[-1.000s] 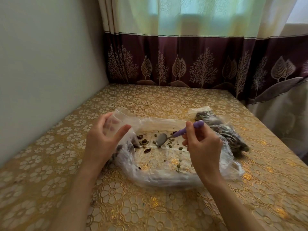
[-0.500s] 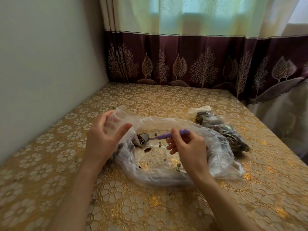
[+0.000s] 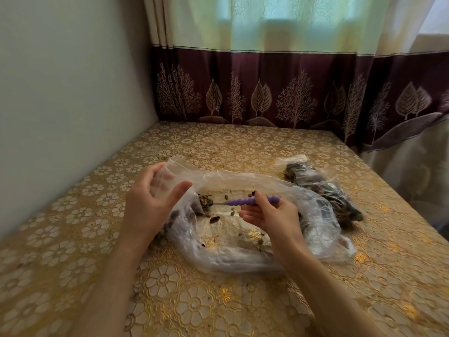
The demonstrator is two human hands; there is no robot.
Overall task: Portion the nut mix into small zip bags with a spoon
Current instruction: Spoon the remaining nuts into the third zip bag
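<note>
Left hand (image 3: 148,207) grips the mouth of a small zip bag (image 3: 173,190), thumb on the near side, fingers (image 3: 165,177) curled round the far side and seen through the plastic; bag held partly upright, its lower end resting on the desk (image 3: 218,307) with nuts inside. Right hand (image 3: 274,217) pinches the purple handle of the spoon (image 3: 243,201) between thumb and forefinger, the other fingers loosely curled beneath. Spoon lies nearly level, bowl loaded with nut mix (image 3: 205,199) and sitting at the small bag's opening (whether past the lip, cannot tell). Large clear bag (image 3: 315,215) spread open on the desk under both hands, a few nuts scattered across its floor. Filled bags (image 3: 323,188) lie just beyond it on the right. Patterned curtain (image 3: 291,88) behind.
</note>
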